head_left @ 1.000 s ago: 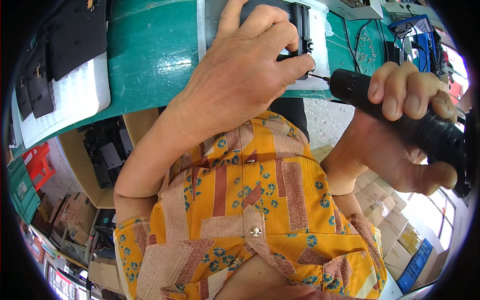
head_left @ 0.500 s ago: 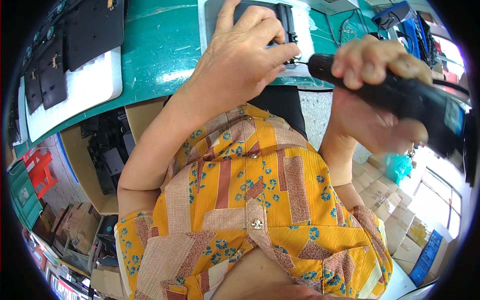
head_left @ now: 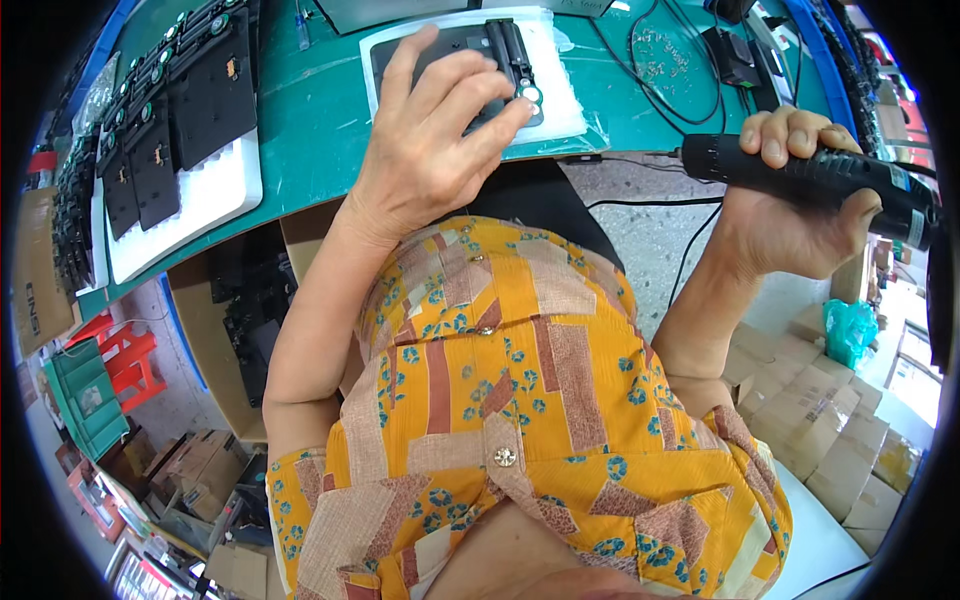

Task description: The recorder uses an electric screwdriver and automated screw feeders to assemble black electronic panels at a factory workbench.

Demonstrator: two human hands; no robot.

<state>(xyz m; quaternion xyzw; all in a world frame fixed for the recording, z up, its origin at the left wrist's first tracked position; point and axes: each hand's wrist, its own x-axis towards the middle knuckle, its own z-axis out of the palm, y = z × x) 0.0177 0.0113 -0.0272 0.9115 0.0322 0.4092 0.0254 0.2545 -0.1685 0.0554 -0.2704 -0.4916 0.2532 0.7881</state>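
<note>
The left forearm (head_left: 325,310) reaches up and inward from a bent elbow to a left hand (head_left: 430,155) with its back showing and fingers loosely spread, while out to the side the right hand (head_left: 790,235) grips firmly, fingers curled over, thumb pointing outward.

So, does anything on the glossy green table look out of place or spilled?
Yes, perhaps: many tiny, shiny, metallic-looking pieces lie scattered on the glossy green table, to the right of the dark flat panel. They look odd because they seem loose, with no visible tray around them; they are too small to identify.
</note>
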